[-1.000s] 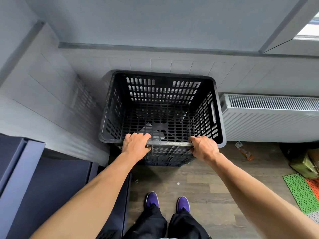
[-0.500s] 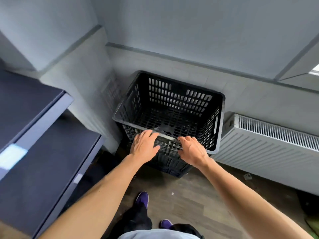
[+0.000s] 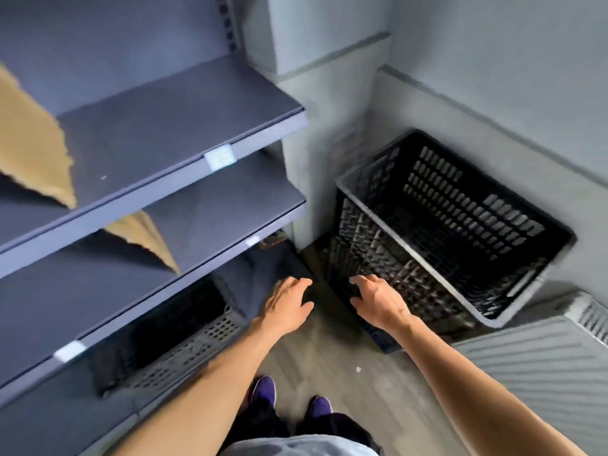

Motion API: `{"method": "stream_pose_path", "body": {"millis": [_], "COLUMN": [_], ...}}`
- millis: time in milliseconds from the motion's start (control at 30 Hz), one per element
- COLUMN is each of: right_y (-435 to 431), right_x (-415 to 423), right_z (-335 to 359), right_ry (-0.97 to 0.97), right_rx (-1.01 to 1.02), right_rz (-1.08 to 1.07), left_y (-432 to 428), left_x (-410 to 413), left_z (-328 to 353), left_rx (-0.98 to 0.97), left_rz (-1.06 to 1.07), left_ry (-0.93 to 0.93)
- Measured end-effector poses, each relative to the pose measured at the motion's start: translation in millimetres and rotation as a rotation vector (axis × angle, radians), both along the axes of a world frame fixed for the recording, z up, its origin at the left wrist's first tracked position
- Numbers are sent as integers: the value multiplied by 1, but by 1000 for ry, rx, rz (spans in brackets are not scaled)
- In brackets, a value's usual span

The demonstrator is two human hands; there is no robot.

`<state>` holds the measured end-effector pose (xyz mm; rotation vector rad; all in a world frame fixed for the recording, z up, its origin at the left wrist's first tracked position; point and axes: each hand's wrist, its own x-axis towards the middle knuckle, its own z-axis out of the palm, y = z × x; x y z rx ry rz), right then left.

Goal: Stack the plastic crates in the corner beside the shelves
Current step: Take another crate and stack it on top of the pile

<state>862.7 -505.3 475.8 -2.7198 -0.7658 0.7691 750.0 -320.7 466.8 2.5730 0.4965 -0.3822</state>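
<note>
Black slotted top crate sits upright on lower crate in corner.

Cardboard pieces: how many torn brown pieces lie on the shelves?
2. The large piece lies on the upper shelf; the small piece lies on the middle shelf, partly hidden by the upper one. More may lie outside the view.

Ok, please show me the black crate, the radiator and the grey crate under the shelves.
black crate (image 3: pixel 460 199): head view, inner far wall.
radiator (image 3: pixel 543 373): head view, ribbed front panel.
grey crate (image 3: pixel 197 343): head view, perforated side wall.
</note>
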Motion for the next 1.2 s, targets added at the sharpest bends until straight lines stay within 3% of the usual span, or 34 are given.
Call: {"method": "stream_pose_path", "body": {"millis": [267, 500, 667, 1000, 1200], "right_y": [98, 170, 204, 255, 281], "right_x": [-61, -132, -182, -338, -380], "right_z": [-18, -32, -41, -84, -113], "right_ry": [108, 154, 158, 273, 311], "right_rx": [-6, -16, -51, -93, -73], "right_rz": [285, 384, 360, 92, 9], "left_y": [55, 105, 152, 248, 275], "left_x": [-111, -209, -261, -359, -398], "left_z": [-11, -17, -29, -79, -112], "left_rx": [3, 31, 15, -65, -86], "left_rz": [318, 459, 414, 186, 142], "left_ry": [81, 173, 191, 271, 287]}}
